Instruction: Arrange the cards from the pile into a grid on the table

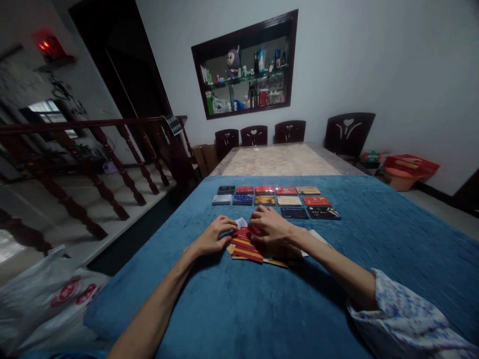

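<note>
My left hand [217,235] is bent around the left edge of a loose pile of cards, its thumb and fingertips against red cards with yellow stripes [247,245]. From the other side, my right hand [272,225] curls its fingers over a red card [255,230] on the same pile; the palm hides part of it. A whitish card [241,222] pokes out between the hands. Under the red ones, yellowish cards [277,263] stick out at the bottom. Beneath my right wrist, a pale card [318,238] shows partly.
Beyond my hands, neat stacks of cards stand in rows, including a blue stack [242,200] and a black stack [325,213]. A blue cloth [377,219] covers the near table. Dark chairs [290,131] line the far end. White plastic bags [48,304] sit at lower left.
</note>
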Tool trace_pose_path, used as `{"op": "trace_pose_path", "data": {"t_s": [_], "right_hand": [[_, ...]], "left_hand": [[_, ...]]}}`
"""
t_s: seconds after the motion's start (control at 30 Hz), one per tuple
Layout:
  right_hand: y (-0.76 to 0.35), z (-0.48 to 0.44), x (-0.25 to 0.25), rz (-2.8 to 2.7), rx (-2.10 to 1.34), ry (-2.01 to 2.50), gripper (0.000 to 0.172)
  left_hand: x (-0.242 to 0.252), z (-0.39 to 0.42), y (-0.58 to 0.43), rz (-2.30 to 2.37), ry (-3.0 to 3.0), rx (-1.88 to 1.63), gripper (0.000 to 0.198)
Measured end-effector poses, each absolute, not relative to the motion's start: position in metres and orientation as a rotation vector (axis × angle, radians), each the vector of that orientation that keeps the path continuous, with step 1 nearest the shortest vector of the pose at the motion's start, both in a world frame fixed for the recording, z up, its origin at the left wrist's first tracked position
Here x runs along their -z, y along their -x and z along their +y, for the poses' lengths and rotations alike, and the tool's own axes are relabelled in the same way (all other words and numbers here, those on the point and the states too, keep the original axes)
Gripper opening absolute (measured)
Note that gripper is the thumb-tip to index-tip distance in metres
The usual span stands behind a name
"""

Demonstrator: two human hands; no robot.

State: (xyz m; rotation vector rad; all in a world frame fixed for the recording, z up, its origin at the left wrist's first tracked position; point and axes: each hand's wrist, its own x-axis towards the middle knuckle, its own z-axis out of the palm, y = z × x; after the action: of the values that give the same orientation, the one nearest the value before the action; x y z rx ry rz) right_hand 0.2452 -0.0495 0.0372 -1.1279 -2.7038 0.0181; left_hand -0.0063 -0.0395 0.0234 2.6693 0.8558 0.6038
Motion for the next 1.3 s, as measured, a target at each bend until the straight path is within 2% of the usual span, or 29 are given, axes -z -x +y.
{"op": "trace_pose_path", "data": {"t_s": [0.37, 1.07, 1.3], "right_hand": [[-0.244, -0.048, -0.027, -2.785, -0.08, 1.02, 0.026], [-0.246, -0.048, -0.026, -2.77, -0.126, 1.009, 0.037], [-0.243, -0.05, -0.027, -2.717, -0.06, 0.963, 0.019]], "left_hand": [[-0.022, -0.04, 0.007, 0.895, -2.673, -0.404, 0.04], [-0.02, -0.041, 0.009, 0.911, -2.662, -0.347, 0.035], [-0.02, -0.039, 0.01, 0.888, -2.656, -0.473, 0.025]]}}
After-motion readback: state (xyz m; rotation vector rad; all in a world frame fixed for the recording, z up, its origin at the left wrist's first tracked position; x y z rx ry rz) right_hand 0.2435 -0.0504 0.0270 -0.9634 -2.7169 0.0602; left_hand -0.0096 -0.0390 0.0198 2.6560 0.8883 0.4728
